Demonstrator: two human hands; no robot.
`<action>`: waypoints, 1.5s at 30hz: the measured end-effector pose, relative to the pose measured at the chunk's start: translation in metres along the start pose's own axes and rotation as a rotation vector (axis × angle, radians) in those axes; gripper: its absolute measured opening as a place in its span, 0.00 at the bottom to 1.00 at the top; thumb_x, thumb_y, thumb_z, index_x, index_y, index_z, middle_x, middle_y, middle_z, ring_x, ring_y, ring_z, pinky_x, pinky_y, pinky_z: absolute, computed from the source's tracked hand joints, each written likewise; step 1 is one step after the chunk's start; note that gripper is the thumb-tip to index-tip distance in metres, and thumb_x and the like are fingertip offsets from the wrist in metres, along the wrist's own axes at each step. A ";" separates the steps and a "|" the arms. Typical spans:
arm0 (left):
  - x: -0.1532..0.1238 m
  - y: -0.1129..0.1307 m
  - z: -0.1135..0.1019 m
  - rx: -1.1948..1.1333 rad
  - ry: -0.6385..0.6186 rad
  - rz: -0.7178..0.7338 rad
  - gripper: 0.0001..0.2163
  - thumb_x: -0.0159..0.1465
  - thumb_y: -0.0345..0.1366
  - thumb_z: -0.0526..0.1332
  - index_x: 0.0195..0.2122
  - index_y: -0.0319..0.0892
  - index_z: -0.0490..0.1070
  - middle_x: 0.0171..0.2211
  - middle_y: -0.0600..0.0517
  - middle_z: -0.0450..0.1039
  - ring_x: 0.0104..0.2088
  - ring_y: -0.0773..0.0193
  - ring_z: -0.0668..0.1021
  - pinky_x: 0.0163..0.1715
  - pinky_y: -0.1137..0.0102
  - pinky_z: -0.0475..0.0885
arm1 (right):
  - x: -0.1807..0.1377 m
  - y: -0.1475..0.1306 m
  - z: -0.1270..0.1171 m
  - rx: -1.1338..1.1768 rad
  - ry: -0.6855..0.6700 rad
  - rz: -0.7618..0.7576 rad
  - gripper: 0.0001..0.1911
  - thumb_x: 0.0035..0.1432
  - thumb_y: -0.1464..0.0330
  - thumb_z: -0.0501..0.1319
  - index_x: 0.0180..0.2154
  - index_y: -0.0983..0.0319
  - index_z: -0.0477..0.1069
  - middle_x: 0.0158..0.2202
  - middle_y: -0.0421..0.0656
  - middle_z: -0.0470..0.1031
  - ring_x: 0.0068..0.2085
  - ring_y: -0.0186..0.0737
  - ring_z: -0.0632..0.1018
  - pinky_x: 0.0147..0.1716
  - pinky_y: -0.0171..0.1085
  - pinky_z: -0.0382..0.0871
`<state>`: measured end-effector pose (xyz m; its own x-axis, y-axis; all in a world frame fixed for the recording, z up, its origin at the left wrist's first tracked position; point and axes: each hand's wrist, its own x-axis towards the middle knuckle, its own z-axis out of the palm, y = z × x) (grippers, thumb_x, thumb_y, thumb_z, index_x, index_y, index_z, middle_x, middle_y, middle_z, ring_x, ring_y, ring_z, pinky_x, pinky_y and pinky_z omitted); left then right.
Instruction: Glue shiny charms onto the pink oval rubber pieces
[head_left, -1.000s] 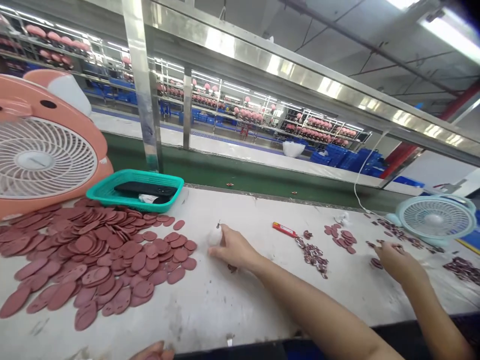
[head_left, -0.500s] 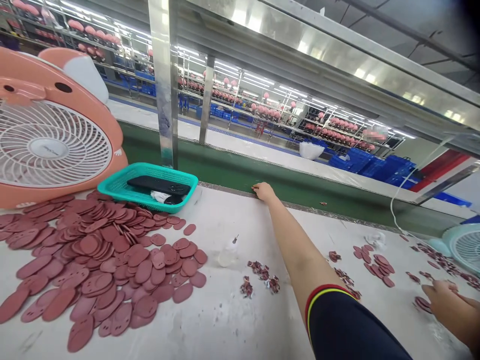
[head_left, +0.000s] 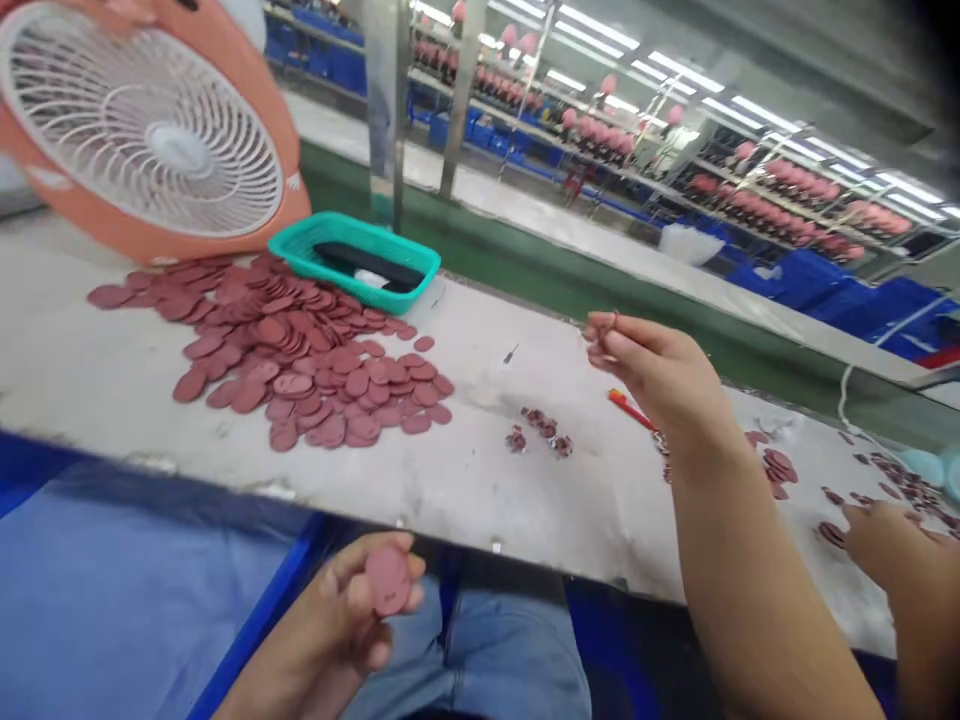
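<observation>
Low in front, over my lap, my left hand [head_left: 337,612] pinches a flat dusty-red oval piece [head_left: 388,580] with small holes near one end. My right hand [head_left: 664,370] is raised above the table by the green belt, its fingertips closed around a small reddish-brown piece [head_left: 609,322], partly hidden. Below that hand lies a red tool with a yellow part [head_left: 628,408], partly covered by the wrist. Several small dark-red clustered pieces [head_left: 547,426] rest on the table between my hands. To the left spreads a large pile of similar red ovals [head_left: 300,345].
An orange fan [head_left: 289,185] and a teal basket [head_left: 431,270] with dark items stand behind the pile. A thin needle-like tool [head_left: 511,354] lies mid-table. At right, another person's hand [head_left: 892,545] works near more red pieces. The green belt [head_left: 487,240] runs behind.
My right hand has drawn back from the green belt, holding a small piece. My left hand has come into view with an oval. The view has tilted downward; the red tool now shows.
</observation>
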<state>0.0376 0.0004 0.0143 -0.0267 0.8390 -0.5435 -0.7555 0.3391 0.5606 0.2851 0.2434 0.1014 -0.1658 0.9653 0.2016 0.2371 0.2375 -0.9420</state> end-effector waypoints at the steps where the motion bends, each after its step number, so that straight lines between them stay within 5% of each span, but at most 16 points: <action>1: -0.005 -0.002 0.009 -0.012 -0.003 -0.021 0.19 0.40 0.46 0.81 0.33 0.46 0.85 0.29 0.51 0.83 0.28 0.67 0.81 0.19 0.81 0.69 | -0.029 -0.004 0.007 0.028 -0.049 0.002 0.10 0.56 0.61 0.71 0.37 0.61 0.81 0.39 0.43 0.81 0.38 0.37 0.81 0.36 0.36 0.79; 5: -0.015 -0.006 0.017 -0.032 -0.051 -0.110 0.20 0.40 0.45 0.81 0.32 0.44 0.85 0.28 0.52 0.81 0.27 0.69 0.80 0.20 0.82 0.71 | -0.132 -0.015 0.048 0.173 -0.390 0.045 0.03 0.58 0.67 0.70 0.36 0.58 0.82 0.36 0.43 0.83 0.38 0.39 0.84 0.33 0.34 0.81; 9: -0.018 -0.013 0.008 0.025 -0.124 -0.123 0.19 0.42 0.47 0.81 0.32 0.42 0.85 0.26 0.52 0.79 0.23 0.71 0.77 0.20 0.82 0.71 | -0.175 -0.016 0.074 0.207 -0.488 0.003 0.09 0.59 0.70 0.70 0.43 0.53 0.82 0.36 0.41 0.83 0.36 0.36 0.83 0.35 0.33 0.79; 18: -0.021 -0.019 0.009 0.076 -0.153 -0.142 0.19 0.43 0.49 0.80 0.31 0.41 0.85 0.24 0.53 0.77 0.21 0.73 0.72 0.19 0.82 0.71 | -0.180 -0.024 0.072 0.079 -0.527 -0.027 0.08 0.58 0.73 0.71 0.41 0.58 0.80 0.31 0.38 0.81 0.31 0.31 0.80 0.31 0.29 0.76; 31: -0.020 -0.023 0.008 0.087 -0.183 -0.170 0.18 0.45 0.48 0.79 0.32 0.42 0.85 0.24 0.53 0.76 0.22 0.73 0.73 0.20 0.83 0.72 | -0.172 -0.035 0.062 -0.194 -0.675 -0.262 0.04 0.64 0.70 0.66 0.42 0.58 0.77 0.33 0.36 0.81 0.32 0.32 0.80 0.35 0.32 0.75; 45: -0.016 -0.023 0.005 0.090 -0.207 -0.213 0.18 0.47 0.50 0.78 0.31 0.40 0.85 0.23 0.53 0.71 0.23 0.73 0.70 0.19 0.84 0.71 | -0.164 -0.039 0.065 -0.159 -0.757 -0.182 0.04 0.62 0.75 0.67 0.40 0.64 0.78 0.33 0.38 0.81 0.32 0.27 0.78 0.35 0.27 0.71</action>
<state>0.0585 -0.0193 0.0132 0.2669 0.8107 -0.5211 -0.6686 0.5452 0.5057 0.2407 0.0690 0.0875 -0.8074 0.5872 0.0579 0.2677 0.4520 -0.8509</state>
